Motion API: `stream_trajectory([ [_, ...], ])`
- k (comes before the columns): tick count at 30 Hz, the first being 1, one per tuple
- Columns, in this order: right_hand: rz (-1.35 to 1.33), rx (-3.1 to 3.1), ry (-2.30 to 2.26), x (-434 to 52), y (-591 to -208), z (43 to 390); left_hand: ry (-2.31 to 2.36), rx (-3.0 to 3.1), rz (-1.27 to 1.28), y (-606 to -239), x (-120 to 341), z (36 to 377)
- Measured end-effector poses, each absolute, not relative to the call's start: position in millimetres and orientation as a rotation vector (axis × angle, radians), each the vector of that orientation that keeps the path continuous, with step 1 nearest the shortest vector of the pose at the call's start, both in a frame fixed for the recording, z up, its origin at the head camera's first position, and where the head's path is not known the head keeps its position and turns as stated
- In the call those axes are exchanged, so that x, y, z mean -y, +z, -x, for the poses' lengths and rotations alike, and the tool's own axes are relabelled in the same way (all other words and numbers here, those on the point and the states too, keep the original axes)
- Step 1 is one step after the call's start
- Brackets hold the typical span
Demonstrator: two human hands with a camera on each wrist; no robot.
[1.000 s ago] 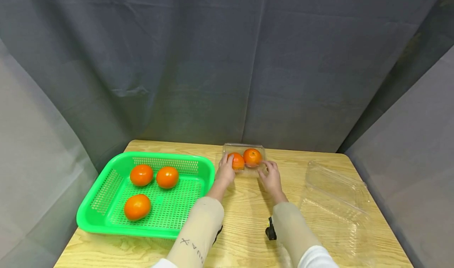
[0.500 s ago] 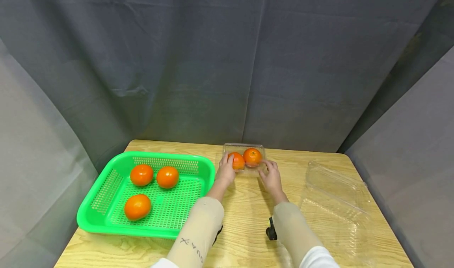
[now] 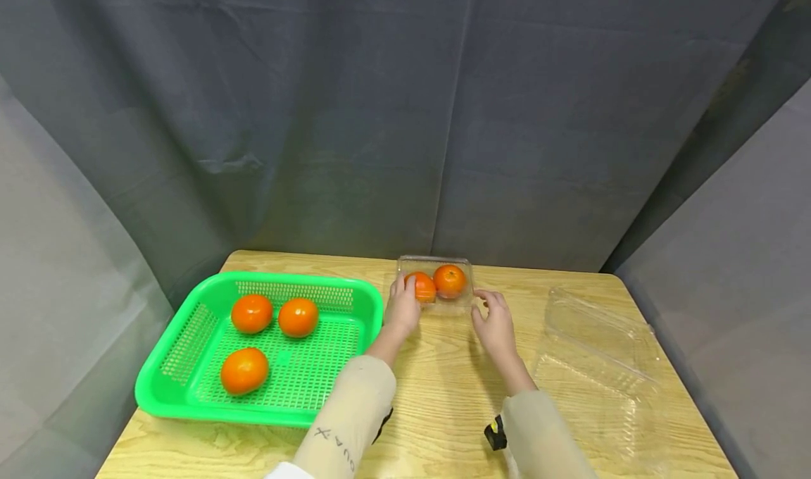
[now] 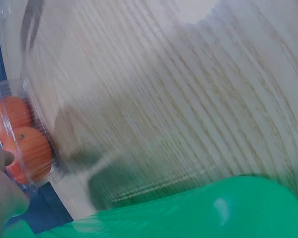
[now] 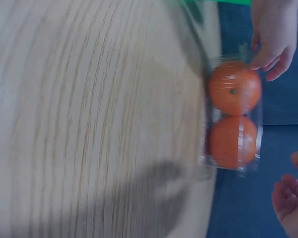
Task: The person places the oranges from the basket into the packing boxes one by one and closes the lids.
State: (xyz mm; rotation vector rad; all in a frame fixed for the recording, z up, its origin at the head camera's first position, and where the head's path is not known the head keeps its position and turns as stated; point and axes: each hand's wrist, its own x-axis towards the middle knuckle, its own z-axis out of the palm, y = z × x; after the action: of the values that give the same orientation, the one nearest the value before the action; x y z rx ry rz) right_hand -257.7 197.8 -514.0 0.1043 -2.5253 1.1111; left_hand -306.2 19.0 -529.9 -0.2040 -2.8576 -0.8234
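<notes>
Bare tabletop (image 3: 443,366) is left open between the two forearms. Passage leftward is blocked by the green basket (image 3: 190,387), rightward by the clear plastic lid (image 3: 602,366). Behind the clear tomato box (image 3: 436,263), the way is closed by the grey curtain (image 3: 405,148).

Green basket (image 3: 190,352) with three tomatoes (image 3: 252,313), wooden table (image 3: 443,394)
</notes>
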Motion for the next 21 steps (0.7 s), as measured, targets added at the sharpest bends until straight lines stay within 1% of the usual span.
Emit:
stream_trajectory([
  [5, -0.08, 2.387, 1.072, -211.7, -502.1, 232.5, -0.759, 2.725, 0.368, -523.9, -30.2, 300.2],
  [11, -0.026, 2.319, 0.922, -242.1, -497.0, 204.4, -0.692, 2.673, 0.604, -515.0, -59.0, 285.2],
  [21, 0.041, 2.297, 0.742, -291.2, -500.4, 168.9, -0.729, 2.696, 0.848, -522.1, -98.5, 254.0],
])
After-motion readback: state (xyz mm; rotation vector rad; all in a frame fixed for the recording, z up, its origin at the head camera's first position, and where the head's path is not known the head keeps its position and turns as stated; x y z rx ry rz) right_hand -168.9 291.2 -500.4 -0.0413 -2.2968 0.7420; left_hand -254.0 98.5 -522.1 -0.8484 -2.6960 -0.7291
